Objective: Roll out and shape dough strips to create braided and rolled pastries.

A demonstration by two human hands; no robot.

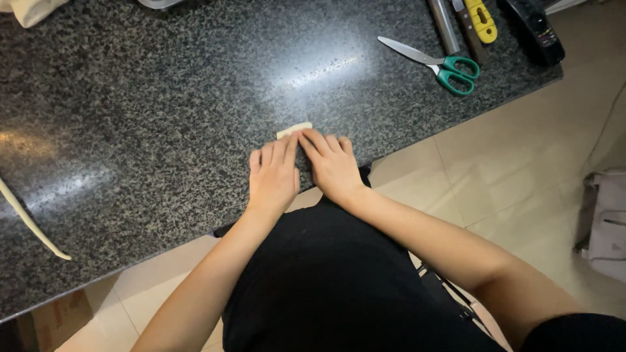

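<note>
Speckled black-and-grey granite countertop (163, 98) fills most of the view, glossy enough to throw back two pale patches of light, and beyond its near edge lies a floor of beige tiles (521, 156). One small cream-coloured folded piece, paper by the look of it (294, 129), lies near the counter's front edge, mostly covered by two hands. The left hand (274, 175) lies flat, fingers together, pressing down on it; the right hand (331, 164) does the same just beside, the two index fingers touching over the piece. Neither hand grips anything. Far off at the upper right lies one pair of green-handled scissors (438, 63), blades shut, with one yellow-handled tool (481, 19) and one black remote-like object (536, 29) close by. One thin cream strip (29, 221) curves across the counter at the left.
</note>
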